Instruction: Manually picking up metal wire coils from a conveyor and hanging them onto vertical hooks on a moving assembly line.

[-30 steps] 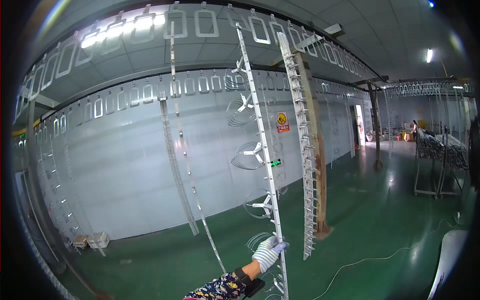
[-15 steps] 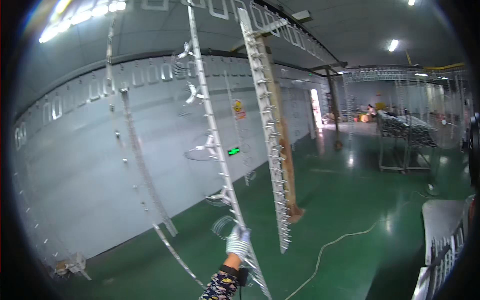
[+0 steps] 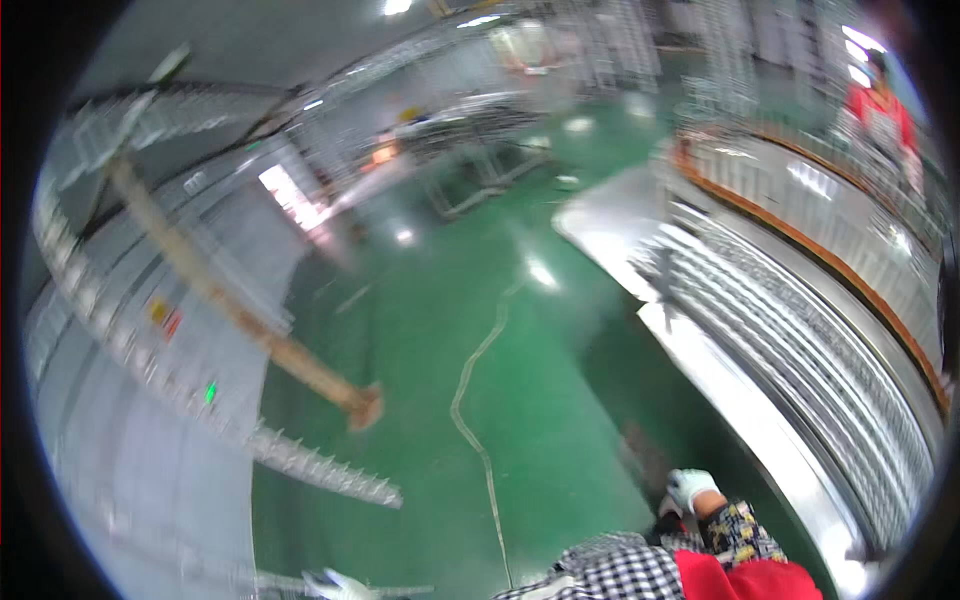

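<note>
Green factory floor (image 3: 440, 330) fills the frame. At the bottom edge, a blurred white-gloved left hand (image 3: 335, 584) is on a spiked silvery rack bar (image 3: 320, 465); grip unclear. Lower right, the gloved right hand (image 3: 690, 488) hangs loosely curled beside stacked metal strips (image 3: 790, 340).

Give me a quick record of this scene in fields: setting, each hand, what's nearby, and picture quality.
setting: factory hall with a glossy green floor
right hand: white glove, patterned sleeve, hanging low beside the long metal table, holding nothing that shows
left hand: white glove at the lower edge, close to the spiked metal rack strip; grip unclear
floor items: pale cable; wooden post
other person: red top, upper right
picture quality: motion-blurred
</note>
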Demonstrator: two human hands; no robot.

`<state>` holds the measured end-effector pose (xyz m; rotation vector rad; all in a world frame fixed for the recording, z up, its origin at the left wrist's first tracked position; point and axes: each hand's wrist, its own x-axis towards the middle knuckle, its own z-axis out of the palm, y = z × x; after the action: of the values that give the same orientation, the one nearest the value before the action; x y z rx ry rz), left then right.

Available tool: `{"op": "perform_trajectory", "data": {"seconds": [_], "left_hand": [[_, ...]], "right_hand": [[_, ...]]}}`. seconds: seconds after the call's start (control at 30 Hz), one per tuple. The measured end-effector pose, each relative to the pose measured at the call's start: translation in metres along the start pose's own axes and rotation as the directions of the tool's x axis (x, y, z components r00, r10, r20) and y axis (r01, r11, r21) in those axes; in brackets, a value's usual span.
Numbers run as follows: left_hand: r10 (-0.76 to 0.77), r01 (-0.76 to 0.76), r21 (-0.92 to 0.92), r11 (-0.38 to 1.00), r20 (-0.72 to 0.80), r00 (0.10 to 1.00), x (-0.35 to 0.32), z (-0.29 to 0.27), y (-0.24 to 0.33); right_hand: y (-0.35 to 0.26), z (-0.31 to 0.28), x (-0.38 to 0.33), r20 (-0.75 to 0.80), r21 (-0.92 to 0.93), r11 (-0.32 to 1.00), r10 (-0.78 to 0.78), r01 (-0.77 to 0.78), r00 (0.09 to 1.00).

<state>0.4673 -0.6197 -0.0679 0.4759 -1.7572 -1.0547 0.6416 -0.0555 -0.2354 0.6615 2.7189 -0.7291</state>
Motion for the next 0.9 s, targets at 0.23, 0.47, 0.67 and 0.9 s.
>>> {"op": "perform_trajectory", "data": {"seconds": [0.23, 0.47, 0.67, 0.9], "left_hand": [[0.326, -0.567, -0.127, 0.814, 0.908, 0.264, -0.192, 0.211, 0.112], [0.500, -0.101, -0.511, 0.854, 0.858, -0.117, -0.330, 0.397, 0.280], [0.471, 0.049, -0.521, 0.852, 0.724, -0.504, -0.439, 0.557, 0.397], [0.449, -0.146, -0.749, 0.647, 0.528, -0.720, -0.572, 0.720, 0.463]], "right_hand": [[0.130, -0.107, 0.032, -0.687, 0.053, 0.969, 0.210, -0.241, 0.696], [0.195, -0.100, 0.019, -0.711, 0.143, 0.857, 0.437, -0.496, 0.551], [0.181, -0.087, -0.006, -0.626, 0.351, 0.783, 0.604, -0.513, 0.494], [0.119, -0.089, 0.033, -0.379, 0.331, 0.443, 0.871, -0.833, 0.313]]}}
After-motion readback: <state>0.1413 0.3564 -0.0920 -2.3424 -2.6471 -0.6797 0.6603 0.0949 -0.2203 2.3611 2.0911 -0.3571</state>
